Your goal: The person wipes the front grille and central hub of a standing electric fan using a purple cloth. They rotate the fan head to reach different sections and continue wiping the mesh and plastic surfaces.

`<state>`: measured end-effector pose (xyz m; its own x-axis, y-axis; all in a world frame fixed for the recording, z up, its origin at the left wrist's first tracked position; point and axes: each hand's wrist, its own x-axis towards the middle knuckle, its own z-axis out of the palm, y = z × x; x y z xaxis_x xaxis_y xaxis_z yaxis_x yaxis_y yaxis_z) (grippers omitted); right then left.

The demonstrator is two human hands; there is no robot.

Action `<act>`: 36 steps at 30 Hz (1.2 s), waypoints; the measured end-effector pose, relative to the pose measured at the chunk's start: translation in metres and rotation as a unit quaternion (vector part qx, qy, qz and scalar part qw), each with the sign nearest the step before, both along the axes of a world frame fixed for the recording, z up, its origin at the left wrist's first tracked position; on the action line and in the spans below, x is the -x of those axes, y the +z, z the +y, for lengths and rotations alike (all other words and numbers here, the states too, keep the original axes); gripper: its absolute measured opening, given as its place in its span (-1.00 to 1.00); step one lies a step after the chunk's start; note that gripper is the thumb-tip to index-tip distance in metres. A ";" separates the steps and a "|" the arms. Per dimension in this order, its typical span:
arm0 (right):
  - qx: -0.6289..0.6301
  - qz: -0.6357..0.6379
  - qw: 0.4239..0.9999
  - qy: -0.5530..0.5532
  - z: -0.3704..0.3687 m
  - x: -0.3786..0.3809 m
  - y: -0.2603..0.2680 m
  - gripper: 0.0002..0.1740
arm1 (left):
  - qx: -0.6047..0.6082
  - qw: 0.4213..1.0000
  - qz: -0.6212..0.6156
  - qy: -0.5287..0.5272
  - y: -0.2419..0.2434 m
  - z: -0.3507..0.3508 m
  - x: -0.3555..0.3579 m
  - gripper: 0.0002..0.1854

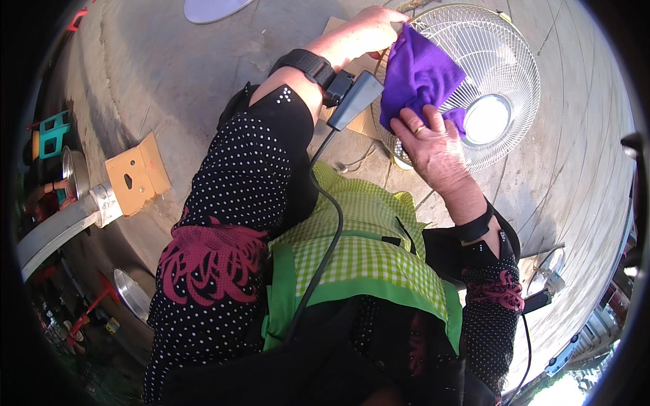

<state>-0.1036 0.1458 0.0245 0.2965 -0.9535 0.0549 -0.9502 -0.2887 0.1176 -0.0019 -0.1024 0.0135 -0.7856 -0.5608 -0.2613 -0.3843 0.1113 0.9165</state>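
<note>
A round wire fan guard (525,76) with a pale centre disc (487,120) lies before me. My left hand (368,31) is at its left rim, the index finger along the edge and the other fingertips partly hidden. A purple cloth (419,71) drapes over the guard's left part, its top corner close to my left hand. My right hand (431,144) holds the cloth's lower end against the wires, beside the centre disc. The right fingertips partly sink into the folds.
Flattened cardboard (363,124) lies partly beneath the guard on concrete (213,91). At left are a folded cardboard piece (137,175), a grey pipe (61,231), a metal basin (133,294) and another person's hand (63,186). A cable (337,213) crosses my apron.
</note>
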 end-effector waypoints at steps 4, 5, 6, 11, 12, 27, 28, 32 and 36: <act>-0.100 0.004 0.993 0.057 0.041 -0.009 -0.041 -0.61 | -0.028 0.998 0.051 -0.026 -0.003 -0.001 0.000 -0.33; -0.113 0.013 0.991 0.068 0.050 -0.010 -0.049 -0.62 | -0.014 1.000 0.020 -0.014 -0.004 0.002 -0.001 -0.41; -0.150 0.022 0.986 0.071 0.057 -0.012 -0.057 -0.67 | 0.003 1.000 -0.010 -0.004 -0.003 0.001 -0.001 -0.48; -0.235 0.072 0.967 0.071 0.075 0.000 -0.074 -0.69 | 0.032 0.998 0.034 -0.035 0.002 0.006 -0.007 -0.21; -0.232 0.068 0.968 0.073 0.077 0.005 -0.072 -0.70 | 0.032 0.998 0.054 -0.026 0.002 0.009 -0.007 -0.14; 0.000 0.004 0.978 -0.207 0.066 0.128 0.029 -0.69 | 0.111 0.990 0.085 -0.023 -0.005 0.024 0.015 -0.13; 0.033 -0.031 0.973 -0.228 0.063 0.139 0.031 -0.61 | 0.135 0.988 0.069 -0.006 -0.006 0.024 0.015 -0.14; 0.144 -0.121 0.946 -0.265 0.054 0.156 0.016 -0.40 | 0.217 0.975 0.035 0.027 -0.003 0.028 0.014 -0.20; 0.133 -0.172 0.917 -0.333 0.052 0.134 -0.023 -0.29 | 0.146 0.989 0.013 -0.017 0.001 0.030 0.014 -0.20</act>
